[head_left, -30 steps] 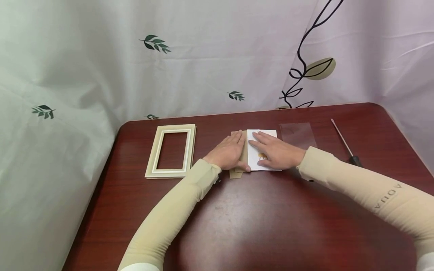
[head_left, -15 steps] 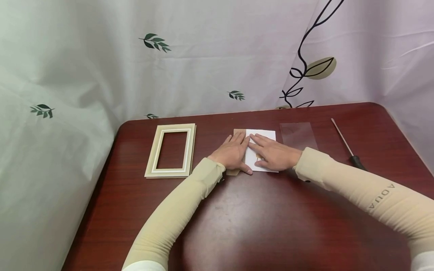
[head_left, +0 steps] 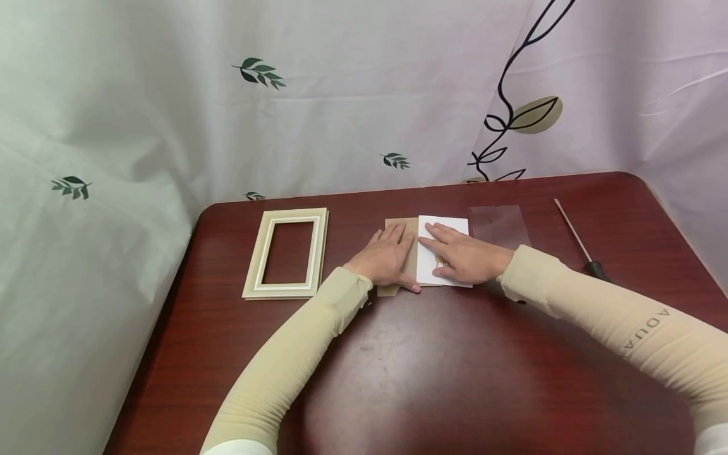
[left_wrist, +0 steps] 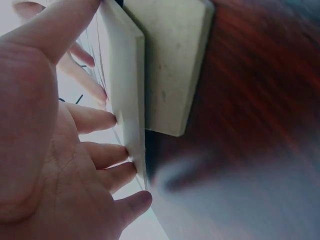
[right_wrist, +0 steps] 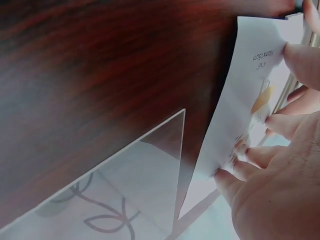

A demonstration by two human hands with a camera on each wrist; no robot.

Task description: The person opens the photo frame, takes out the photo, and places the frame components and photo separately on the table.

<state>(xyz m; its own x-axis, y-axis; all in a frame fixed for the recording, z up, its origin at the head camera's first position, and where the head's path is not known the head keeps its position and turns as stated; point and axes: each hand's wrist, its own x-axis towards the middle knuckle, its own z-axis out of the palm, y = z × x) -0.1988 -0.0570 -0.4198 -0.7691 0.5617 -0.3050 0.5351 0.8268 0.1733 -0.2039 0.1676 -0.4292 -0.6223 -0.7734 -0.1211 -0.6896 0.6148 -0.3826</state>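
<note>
A brown backing board lies on the table with my left hand resting on it, fingers extended and thumb at its near edge. In the left wrist view my fingertips touch the edge of the board, and a thick flat piece juts out beneath it. On the board's right part lies a white paper sheet, under my spread right hand. In the right wrist view the sheet bears small printed size text and an orange-brown picture, partly covered by fingers.
An empty cream picture frame lies at the left. Beyond my right hand is a clear rectangular sheet. A screwdriver with a black handle lies farther right. A patterned curtain hangs behind the table.
My hands first drew closer together, then moved apart. The white sheet has shifted left and then right over the board, baring more of the brown surface now.
</note>
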